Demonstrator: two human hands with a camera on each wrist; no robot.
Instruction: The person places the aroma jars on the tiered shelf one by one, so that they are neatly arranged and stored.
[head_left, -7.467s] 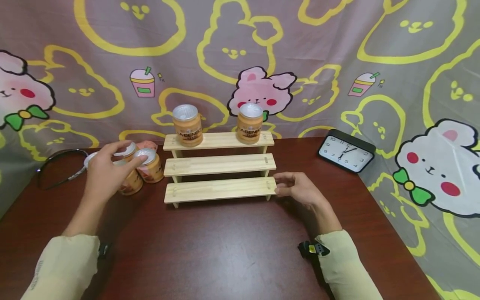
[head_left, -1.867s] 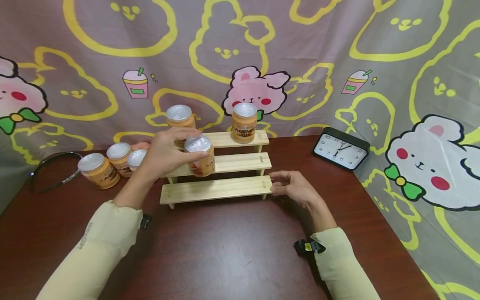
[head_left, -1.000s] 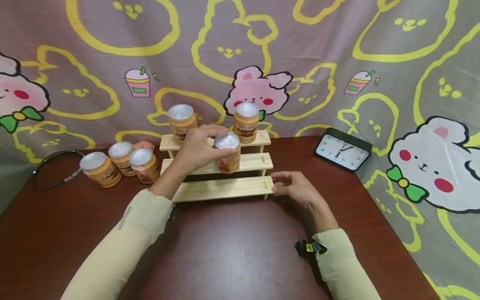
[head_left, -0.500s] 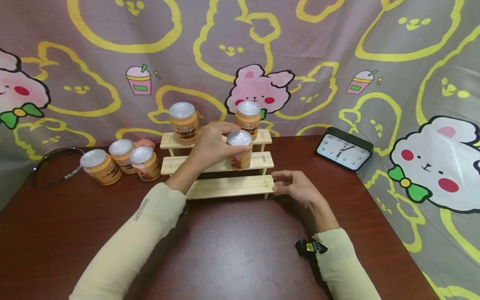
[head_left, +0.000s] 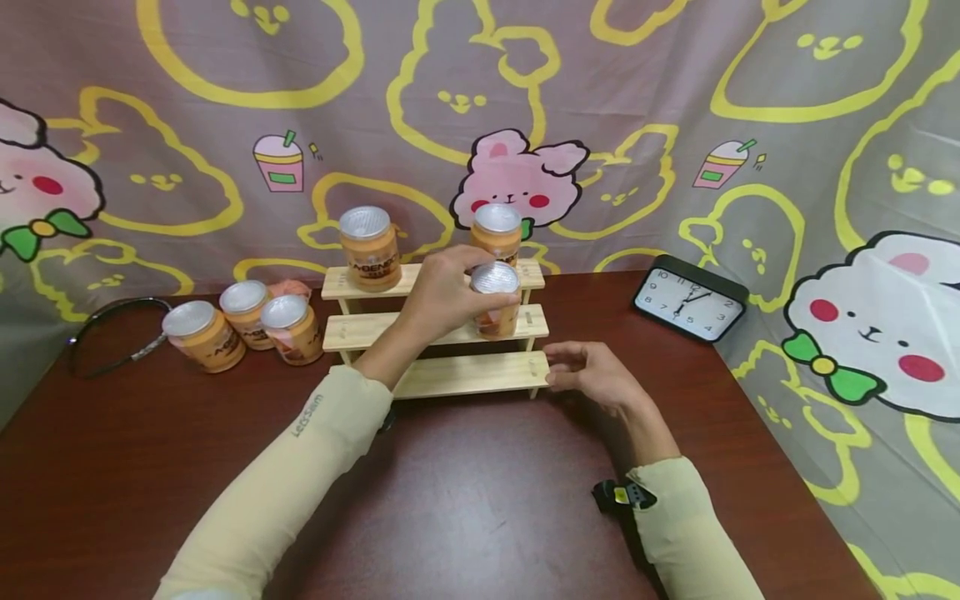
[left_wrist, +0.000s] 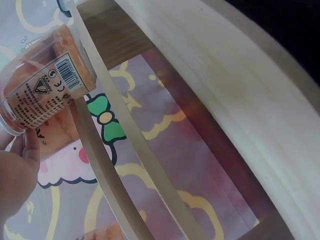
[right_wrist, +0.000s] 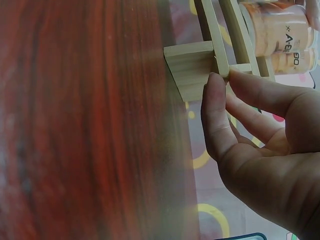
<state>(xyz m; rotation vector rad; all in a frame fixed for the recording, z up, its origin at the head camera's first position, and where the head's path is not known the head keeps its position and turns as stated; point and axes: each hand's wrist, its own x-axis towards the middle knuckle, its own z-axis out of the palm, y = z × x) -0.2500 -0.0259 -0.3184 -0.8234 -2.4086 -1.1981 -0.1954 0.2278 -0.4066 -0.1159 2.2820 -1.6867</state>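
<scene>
My left hand (head_left: 442,292) grips an orange jar (head_left: 497,321) with a silver lid by its upper part, fingers and thumb around the lid end. The jar stands upright at the right end of the middle step of a three-step wooden display stand (head_left: 367,331). Its printed back with a barcode (left_wrist: 69,72) shows in the left wrist view, base right at the board. My right hand (head_left: 600,379) pinches the right end of the lowest step between thumb and fingers. Two like jars occupy the top step: one left (head_left: 371,250), one right (head_left: 497,237), partly hidden behind the held jar.
Three more jars stand left of the stand, among them a front one (head_left: 206,337). Beside them lie a black headband-like loop (head_left: 112,333) and a pinkish item (head_left: 291,288). A clock (head_left: 690,300) sits at the right. A patterned curtain (head_left: 420,150) backs the brown table (head_left: 450,500).
My left hand took a jar from the group at the left and carried it rightward to the middle step's right end. The right hand has stayed at the lowest step.
</scene>
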